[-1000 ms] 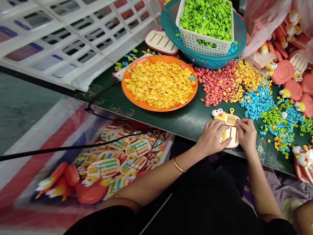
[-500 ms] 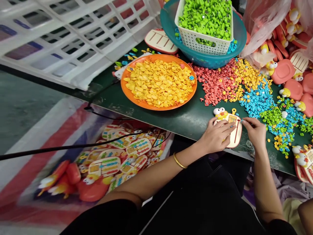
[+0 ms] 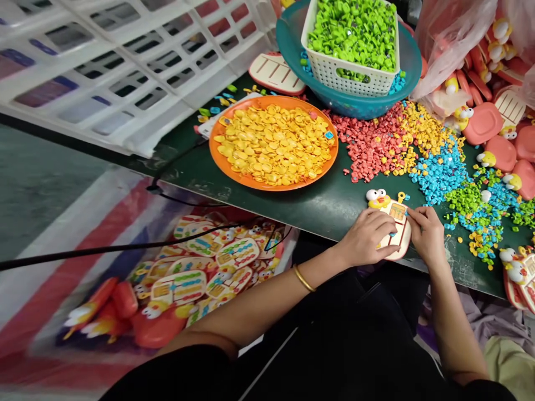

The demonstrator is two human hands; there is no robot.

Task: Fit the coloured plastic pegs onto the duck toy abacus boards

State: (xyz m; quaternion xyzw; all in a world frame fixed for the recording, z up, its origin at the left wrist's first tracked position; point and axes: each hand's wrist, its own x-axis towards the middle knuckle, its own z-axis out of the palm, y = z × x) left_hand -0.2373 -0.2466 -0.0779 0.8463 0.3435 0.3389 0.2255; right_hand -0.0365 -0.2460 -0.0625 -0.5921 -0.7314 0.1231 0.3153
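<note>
A cream toy board (image 3: pixel 402 247) with a red rim and a bug-eyed yellow duck head (image 3: pixel 378 199) lies at the table's front edge. My left hand (image 3: pixel 370 236) grips its left side, fingers curled over the face; a small blue piece (image 3: pixel 392 234) shows by the fingertips. At the board's upper right edge, my right hand (image 3: pixel 428 231) pinches a tiny blue bead (image 3: pixel 406 213), mostly hidden by the fingers. The board has a yellowish panel near the head and red slots, partly covered by my hands.
An orange plate (image 3: pixel 215 153) holds yellow discs. Behind it, a white basket (image 3: pixel 351 72) of green pieces sits in a teal basin (image 3: pixel 288 50). Loose red pieces (image 3: pixel 370 145) and blue pieces (image 3: pixel 438 172) lie to the right. Finished-looking boards (image 3: pixel 238 250) fill a striped bag below.
My right hand has shifted slightly left and down, its fingers now against the board's edge. My left fingers have drawn back, uncovering more of the panel, with a blue piece visible beside them.
</note>
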